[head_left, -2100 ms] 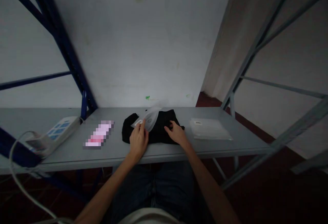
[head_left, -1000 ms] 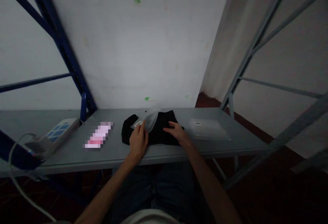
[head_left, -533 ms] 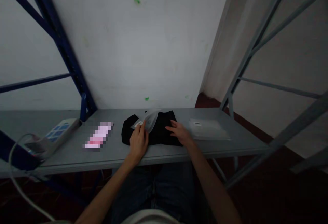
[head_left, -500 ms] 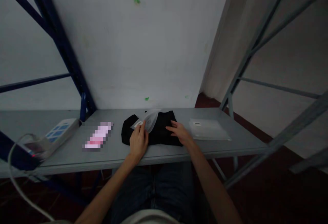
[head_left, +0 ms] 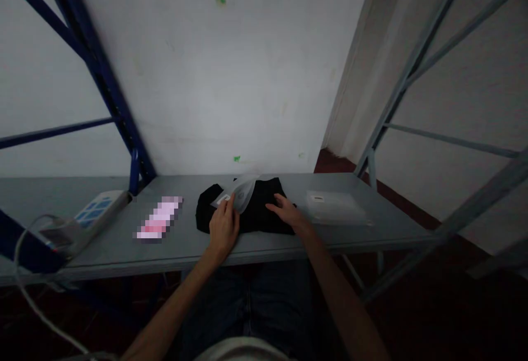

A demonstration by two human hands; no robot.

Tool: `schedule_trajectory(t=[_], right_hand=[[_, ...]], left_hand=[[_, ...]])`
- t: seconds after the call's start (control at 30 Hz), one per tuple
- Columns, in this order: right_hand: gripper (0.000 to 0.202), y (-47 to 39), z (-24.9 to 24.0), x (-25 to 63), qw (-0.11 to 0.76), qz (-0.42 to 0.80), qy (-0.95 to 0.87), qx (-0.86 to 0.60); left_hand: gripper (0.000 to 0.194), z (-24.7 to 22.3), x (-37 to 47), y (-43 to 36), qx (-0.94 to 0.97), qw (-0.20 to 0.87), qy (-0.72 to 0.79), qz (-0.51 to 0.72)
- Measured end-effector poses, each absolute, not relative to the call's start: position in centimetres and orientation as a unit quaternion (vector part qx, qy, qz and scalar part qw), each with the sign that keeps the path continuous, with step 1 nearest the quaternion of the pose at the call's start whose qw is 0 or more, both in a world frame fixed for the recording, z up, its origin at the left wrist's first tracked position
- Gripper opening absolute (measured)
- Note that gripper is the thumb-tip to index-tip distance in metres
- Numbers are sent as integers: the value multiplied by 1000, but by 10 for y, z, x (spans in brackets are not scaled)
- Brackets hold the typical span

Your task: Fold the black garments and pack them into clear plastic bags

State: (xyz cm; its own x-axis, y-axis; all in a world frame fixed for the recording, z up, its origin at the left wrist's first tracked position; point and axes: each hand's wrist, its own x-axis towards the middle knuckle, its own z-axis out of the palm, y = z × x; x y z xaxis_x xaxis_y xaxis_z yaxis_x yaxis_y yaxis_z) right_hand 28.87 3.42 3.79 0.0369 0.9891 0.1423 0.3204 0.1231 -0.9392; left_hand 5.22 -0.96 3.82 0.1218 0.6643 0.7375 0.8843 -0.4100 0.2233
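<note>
A folded black cloth item (head_left: 264, 212), which looks like a garment, lies on the grey shelf in front of me. Over its left part is a clear plastic bag (head_left: 245, 195) with a small white label, its far end curling up. My left hand (head_left: 225, 226) rests on the cloth with its fingers closed on the near edge of the bag, beside the label. To the right, my right hand (head_left: 286, 212) is open over the cloth's right side, thumb and fingers apart and holding nothing.
Flat clear bags (head_left: 338, 208) with a small label lie right of the cloth. On the left are a pixelated pink object (head_left: 160, 219) and a white power strip (head_left: 97, 215) with a cable. Blue (head_left: 105, 86) and grey (head_left: 396, 102) rack posts frame the shelf (head_left: 185, 253).
My right hand has shifted very slightly to the left over the cloth. The left hand, bag and cloth stay in almost the same place. The picture is somewhat brighter on the wall.
</note>
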Motion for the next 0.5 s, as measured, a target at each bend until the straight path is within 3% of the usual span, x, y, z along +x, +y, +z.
schedule_trajectory(t=[0.13,0.3,0.5], right_hand=[[45,32,39,288,467,432,-579,-510],[39,30,43,287,503,427,-566,-494],[40,25,49,285,485,505,-543,-463]], left_hand=[[50,39,53,-10,-735,139,-522,-409],[50,39,53,-11,-737,131,-526,-404],[50,40,53,-12,-738,128,-524,-405]])
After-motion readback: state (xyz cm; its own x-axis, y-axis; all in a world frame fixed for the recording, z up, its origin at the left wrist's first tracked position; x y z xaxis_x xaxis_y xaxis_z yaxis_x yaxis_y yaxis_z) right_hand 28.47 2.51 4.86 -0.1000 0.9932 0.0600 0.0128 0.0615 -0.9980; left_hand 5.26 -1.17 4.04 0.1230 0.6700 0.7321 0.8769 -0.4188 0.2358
